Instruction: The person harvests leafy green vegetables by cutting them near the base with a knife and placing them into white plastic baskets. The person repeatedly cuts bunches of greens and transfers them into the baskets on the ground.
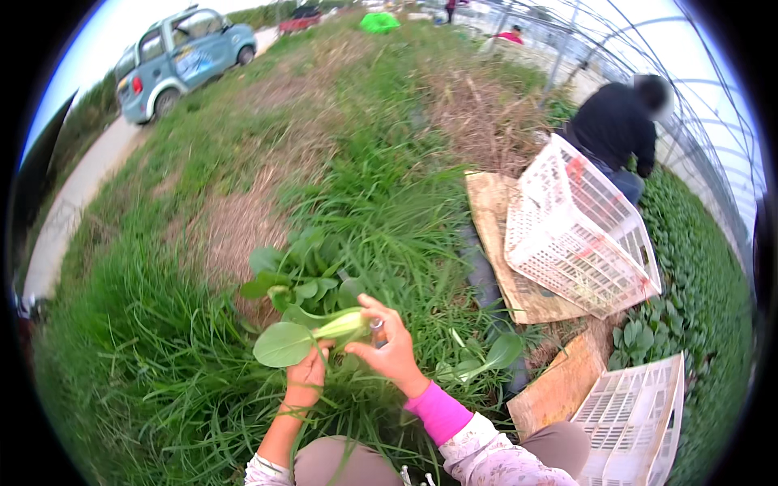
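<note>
My left hand [307, 372] grips a green leafy vegetable with a pale stem, likely bok choy [340, 326], its broad leaves pointing left. At the stem's base is my right hand [389, 349], with its fingers curled around a small shiny object [378, 331]; what that object is I cannot tell. Beyond the hands, several similar leafy greens [304, 282] lie in a heap on the grass. A loose leafy piece [486, 359] rests on the grass to the right of my right hand.
Two white plastic crates [583, 249] [635, 413] stand at the right, near flattened cardboard [556, 383]. A person in dark clothes [611, 130] bends over a bed of low greens [693, 243]. Greenhouse hoops [644, 24] arch above. A blue car [182, 58] stands far left.
</note>
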